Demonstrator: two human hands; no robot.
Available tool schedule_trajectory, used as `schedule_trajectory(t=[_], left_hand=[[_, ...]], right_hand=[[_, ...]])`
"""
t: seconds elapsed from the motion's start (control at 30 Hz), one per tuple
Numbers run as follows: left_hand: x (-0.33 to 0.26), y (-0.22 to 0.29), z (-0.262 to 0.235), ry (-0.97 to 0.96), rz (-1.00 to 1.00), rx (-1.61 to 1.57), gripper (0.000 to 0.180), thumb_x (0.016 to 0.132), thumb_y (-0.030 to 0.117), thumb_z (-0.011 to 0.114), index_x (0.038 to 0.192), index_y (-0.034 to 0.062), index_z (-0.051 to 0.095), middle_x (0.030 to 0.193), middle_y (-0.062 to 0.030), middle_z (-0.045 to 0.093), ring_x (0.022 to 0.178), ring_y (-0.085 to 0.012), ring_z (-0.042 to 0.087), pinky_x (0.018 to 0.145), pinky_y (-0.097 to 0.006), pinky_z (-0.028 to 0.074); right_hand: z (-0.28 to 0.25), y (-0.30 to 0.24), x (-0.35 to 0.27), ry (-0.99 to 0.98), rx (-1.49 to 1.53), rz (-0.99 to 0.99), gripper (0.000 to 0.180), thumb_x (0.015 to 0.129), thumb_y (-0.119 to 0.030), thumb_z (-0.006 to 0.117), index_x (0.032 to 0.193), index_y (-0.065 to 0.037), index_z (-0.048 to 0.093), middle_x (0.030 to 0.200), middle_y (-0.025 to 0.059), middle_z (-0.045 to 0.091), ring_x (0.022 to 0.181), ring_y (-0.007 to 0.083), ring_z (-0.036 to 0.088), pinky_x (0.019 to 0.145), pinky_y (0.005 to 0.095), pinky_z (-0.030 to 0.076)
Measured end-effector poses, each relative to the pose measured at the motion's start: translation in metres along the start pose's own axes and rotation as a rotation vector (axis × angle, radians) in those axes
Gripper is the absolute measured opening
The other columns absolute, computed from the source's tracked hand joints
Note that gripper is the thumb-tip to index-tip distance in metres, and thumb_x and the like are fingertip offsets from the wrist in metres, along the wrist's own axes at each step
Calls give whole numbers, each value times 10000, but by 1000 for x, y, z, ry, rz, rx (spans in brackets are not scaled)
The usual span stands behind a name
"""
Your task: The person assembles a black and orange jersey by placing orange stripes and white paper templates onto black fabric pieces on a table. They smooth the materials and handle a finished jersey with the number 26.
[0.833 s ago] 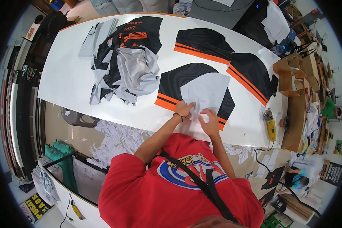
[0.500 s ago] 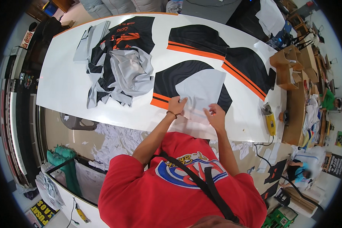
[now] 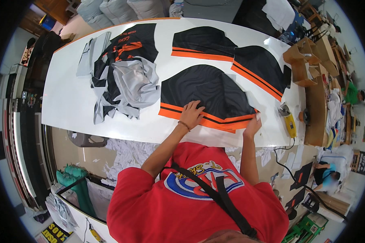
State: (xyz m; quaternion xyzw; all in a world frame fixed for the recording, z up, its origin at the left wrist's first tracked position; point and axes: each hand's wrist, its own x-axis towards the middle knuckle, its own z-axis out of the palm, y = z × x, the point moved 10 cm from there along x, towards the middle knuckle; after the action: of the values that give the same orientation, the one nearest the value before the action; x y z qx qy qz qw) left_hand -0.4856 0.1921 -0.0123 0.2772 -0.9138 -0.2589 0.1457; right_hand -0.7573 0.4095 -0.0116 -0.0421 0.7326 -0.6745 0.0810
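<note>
A black sleeve-shaped fabric piece with an orange and black striped border lies in front of me on the white table. An orange edge of another layer shows beneath its near side. My left hand rests on the striped border, fingers spread and pressing the cloth. At the piece's near right corner, my right hand pinches the orange edge; its fingertips are partly hidden. Two similar pieces lie farther back: one black piece at the centre and another black piece to the right.
A rumpled heap of grey, black and orange fabric lies at left, beside folded grey cloth. A yellow corded electric cutter stands at the right edge, near a cardboard organiser. White scraps cover the floor. Another person sits far right.
The front piece's grey underside was partly showing; now its black face lies spread out. My right hand has moved right to the corner, and my left hand has flattened onto the border.
</note>
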Motion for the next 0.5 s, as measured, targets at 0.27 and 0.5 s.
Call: schedule_trajectory(t=[0.27,0.5], left_hand=[[-10,5,-7,-22,-20,54,469,825,271,735,1256,118,631,1424,-110,476,1324,-295,424,1080,-481,348],[-6,7,-14,-32,-72,33,439,858,307,705,1242,104,639,1342,-102,554,1255,-287,496,1029,-431,407]], right_hand=[[-107,93,-36,220,11,459,453,1045,-366,468,1208,41,578,1053,126,659,899,252,685,673,385,588],[-72,17,-43,202,158,153,486,1070,-336,406,1352,41,522,1358,137,554,1228,249,549,1007,368,450]])
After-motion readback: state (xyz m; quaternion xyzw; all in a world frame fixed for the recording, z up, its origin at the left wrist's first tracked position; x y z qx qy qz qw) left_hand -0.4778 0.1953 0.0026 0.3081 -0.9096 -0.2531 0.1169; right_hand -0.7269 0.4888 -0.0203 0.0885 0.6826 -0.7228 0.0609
